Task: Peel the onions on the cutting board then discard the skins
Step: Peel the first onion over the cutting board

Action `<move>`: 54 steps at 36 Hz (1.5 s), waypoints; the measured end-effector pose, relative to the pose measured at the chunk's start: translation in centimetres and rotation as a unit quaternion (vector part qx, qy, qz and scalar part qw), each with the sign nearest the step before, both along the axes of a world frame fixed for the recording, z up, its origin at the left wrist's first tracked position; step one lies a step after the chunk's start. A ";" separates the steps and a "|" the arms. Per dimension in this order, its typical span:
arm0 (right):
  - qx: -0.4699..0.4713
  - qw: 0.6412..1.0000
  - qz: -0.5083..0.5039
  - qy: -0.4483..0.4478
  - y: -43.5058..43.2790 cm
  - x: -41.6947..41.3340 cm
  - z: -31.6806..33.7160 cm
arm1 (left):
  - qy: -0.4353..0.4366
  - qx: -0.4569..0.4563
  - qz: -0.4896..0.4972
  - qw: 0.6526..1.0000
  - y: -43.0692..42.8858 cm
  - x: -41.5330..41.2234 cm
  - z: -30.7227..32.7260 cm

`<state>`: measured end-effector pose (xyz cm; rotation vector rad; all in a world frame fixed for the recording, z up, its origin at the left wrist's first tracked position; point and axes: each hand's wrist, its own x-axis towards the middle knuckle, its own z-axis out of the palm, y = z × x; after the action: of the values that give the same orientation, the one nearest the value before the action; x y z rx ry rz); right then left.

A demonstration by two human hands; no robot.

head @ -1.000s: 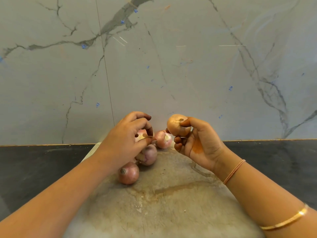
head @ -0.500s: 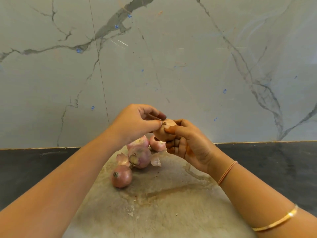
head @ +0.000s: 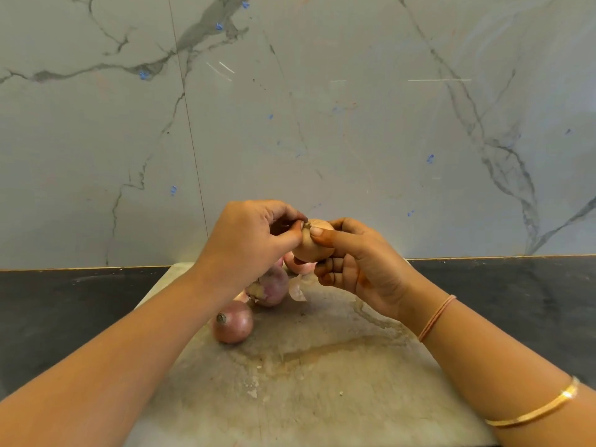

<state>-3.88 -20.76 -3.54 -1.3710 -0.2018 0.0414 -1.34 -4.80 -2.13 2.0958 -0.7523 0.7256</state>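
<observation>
Holding a pale onion (head: 317,245) clear of the cutting board (head: 322,382), the right hand (head: 367,272) cups it from below and from the right, with the thumb laid across the upper shoulder and the other fingers curled under the belly. The left hand (head: 251,243) comes in from the opposite side, its thumb and forefinger closed together on the dry tuft at the onion's top. Whether they have caught a flap of skin or only the tuft is hard to say, since the fingertips cover the spot. Both hands are thus clamped on the same onion, one bracing and one pinching.

The next pull turns on the onion's axis. The tufted end points up and slightly toward the left hand, and the root end sits down toward the right palm. The pinch is therefore at the top of the long axis, and a strip would likely have to be drawn down along it and away to the left while the right hand resists.

On the board below lie a reddish onion (head: 233,321) nearest the person, a second onion (head: 269,287) just beyond it, and a third onion (head: 298,265) mostly hidden behind the hands. A loose scrap of skin (head: 296,290) lies beside the second. Peeling looks to be at an early stage.
</observation>
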 end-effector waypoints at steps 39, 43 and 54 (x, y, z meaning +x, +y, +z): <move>0.133 0.988 -0.076 0.036 -0.9 0.8 0.2 | -0.009 0.012 -0.036 0.999 0.0 0.5 -0.9; 0.031 0.998 -0.053 -0.004 -0.7 0.8 -0.1 | -0.008 -0.016 -0.051 0.999 0.0 0.5 -0.8; -0.080 0.995 -0.033 -0.046 -0.2 0.1 0.0 | 0.012 -0.045 -0.093 0.995 0.3 0.4 -0.7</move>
<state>-3.77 -20.97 -3.53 -1.5397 -0.2330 -0.0619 -0.90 -4.51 -2.85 1.9203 -0.8728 0.6198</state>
